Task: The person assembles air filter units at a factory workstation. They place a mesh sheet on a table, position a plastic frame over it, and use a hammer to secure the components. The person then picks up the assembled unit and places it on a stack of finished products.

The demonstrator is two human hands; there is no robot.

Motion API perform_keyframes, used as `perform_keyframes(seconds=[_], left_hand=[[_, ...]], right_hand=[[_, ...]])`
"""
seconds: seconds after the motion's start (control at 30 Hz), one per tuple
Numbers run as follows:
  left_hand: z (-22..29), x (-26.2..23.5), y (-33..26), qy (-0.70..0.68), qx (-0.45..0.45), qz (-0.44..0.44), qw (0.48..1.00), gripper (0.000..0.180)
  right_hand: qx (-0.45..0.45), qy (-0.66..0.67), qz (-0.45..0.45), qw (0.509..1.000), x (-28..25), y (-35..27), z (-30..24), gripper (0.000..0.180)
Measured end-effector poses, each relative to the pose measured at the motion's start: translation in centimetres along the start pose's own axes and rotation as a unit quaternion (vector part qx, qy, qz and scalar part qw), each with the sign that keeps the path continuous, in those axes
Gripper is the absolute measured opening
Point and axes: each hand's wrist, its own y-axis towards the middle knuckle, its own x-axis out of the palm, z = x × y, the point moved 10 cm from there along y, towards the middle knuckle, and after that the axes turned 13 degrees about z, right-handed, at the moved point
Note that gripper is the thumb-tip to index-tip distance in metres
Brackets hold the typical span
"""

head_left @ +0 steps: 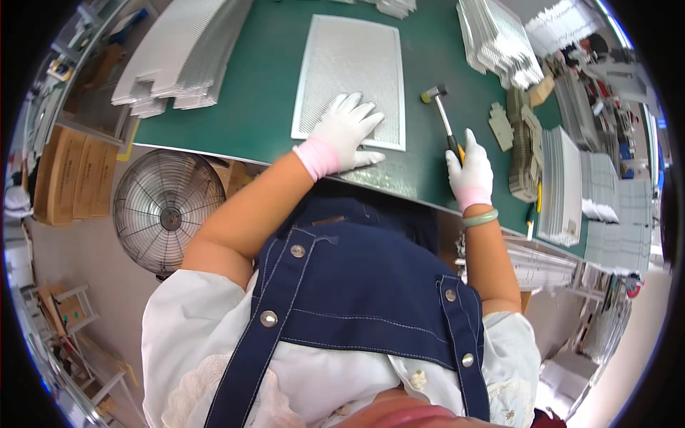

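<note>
A framed rectangular panel of silvery metal mesh (357,60) lies flat on the green tabletop in front of me. My left hand (344,135), in a white glove with a pink cuff, rests on the panel's near end, its fingers spread. To the right, my gloved right hand (469,171) is around the handle of a small hammer (442,114), with thumb and index finger on either side of the black and yellow grip. The hammer's head points away from me, right of the panel. My other right fingers are partly hidden.
Stacks of mesh sheets (182,60) stand at the left and mesh pieces (499,39) at the far right. Beige metal parts (526,143), a yellow-handled tool (535,207) and white panels (560,185) line the right side. A floor fan (170,214) stands below the table's left edge (214,153).
</note>
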Motion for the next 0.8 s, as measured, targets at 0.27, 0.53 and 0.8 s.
perform_keyframes(seconds=[0.27, 0.53, 0.8], left_hand=[[-11.9, -5.9, -7.6, -0.097, -0.462, 0.088, 0.877, 0.063], [4.5, 1.5, -3.5, -0.599, -0.488, -0.076, 0.63, 0.014], [14.2, 5.0, -3.2, -0.421, -0.148, -0.37, 0.815, 0.032]], right_hand=[[-0.055, 0.14, -0.119, 0.981, 7.0, -1.3, -7.5, 0.053], [0.323, 0.794, -0.104, 0.504, -0.9, -4.5, -8.3, 0.049], [0.453, 0.668, -0.126, 0.577, 0.1, -9.3, 4.6, 0.039]])
